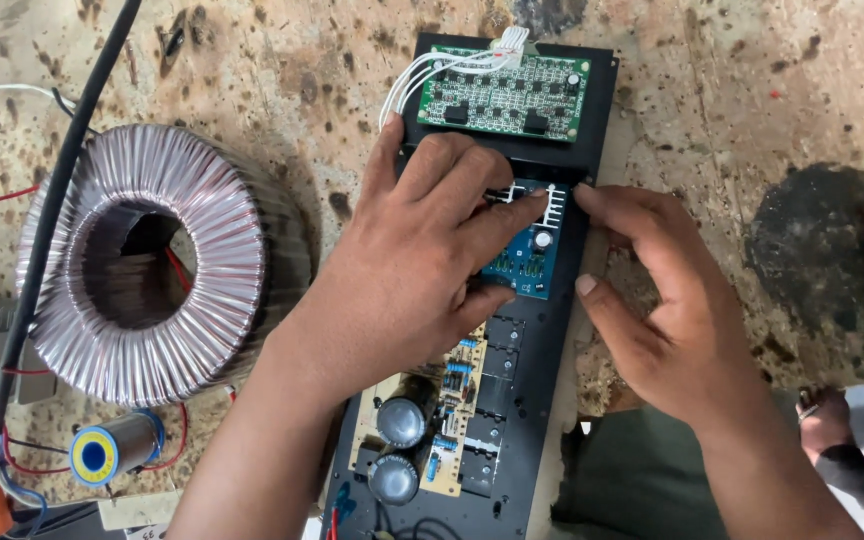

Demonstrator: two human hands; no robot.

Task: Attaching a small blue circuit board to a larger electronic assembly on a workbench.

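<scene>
head view: the left hand (422,260) lies palm-down over the middle of the long black panel (562,330), fingers spread and pressing on the small blue circuit board (524,262) with its white finned heatsink (542,205); it grips nothing, just holds the board flat. the right hand (662,300) comes in from the right edge of the panel, index fingertip at the heatsink's right side and thumb below it, loosely open (whether it pinches a screw or small part i cannot tell).

the blue board sits mid-panel, between the green board (504,100) at the far end and the tan board with two dark capacitors (402,420) at the near end. a copper toroidal transformer (152,265) rests well to the left, a solder spool (112,450) near it.

risk, as i judge it: pressing unevenly could tilt the blue board or bend its pins, and the left wrist hovers close over the capacitors, so a slip might knock them.
</scene>
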